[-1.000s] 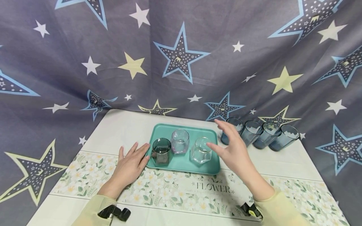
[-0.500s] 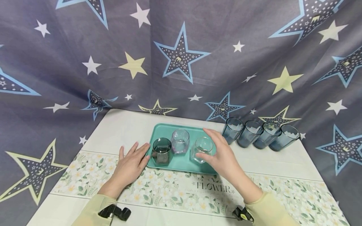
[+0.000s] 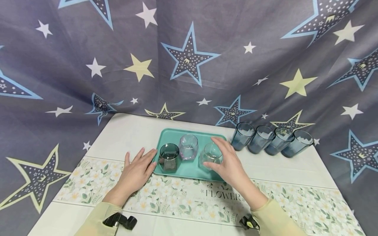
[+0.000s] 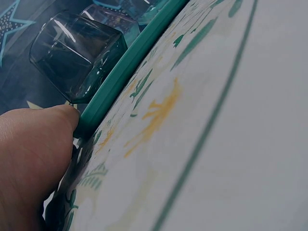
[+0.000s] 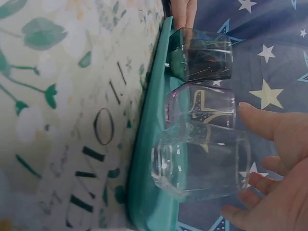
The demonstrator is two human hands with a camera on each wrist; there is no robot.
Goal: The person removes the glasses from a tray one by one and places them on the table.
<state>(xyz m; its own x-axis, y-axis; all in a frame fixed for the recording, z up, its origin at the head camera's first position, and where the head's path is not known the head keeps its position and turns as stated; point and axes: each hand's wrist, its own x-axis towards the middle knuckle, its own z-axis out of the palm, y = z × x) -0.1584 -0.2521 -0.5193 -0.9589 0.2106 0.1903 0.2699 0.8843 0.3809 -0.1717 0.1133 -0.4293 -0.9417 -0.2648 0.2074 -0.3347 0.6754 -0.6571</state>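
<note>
On a green tray stand three glasses: a dark grey one at the left, a pale pink one in the middle and a clear one at the right. My right hand reaches round the clear glass from the right, thumb on the near side and fingers on the far side. In the right wrist view, gaps show between the thumb and the glass, near its rim. My left hand lies flat on the table, fingertips touching the tray's left edge beside the dark grey glass.
Several blue glasses stand in a row right of the tray, near the table's back edge. A star-patterned cloth hangs behind the table. A floral strip with lettering runs across the white tablecloth.
My right hand has moved left and down from beside the tray to around the clear glass, its thumb and fingers drawing closer together. The left hand and the glasses have stayed put.
</note>
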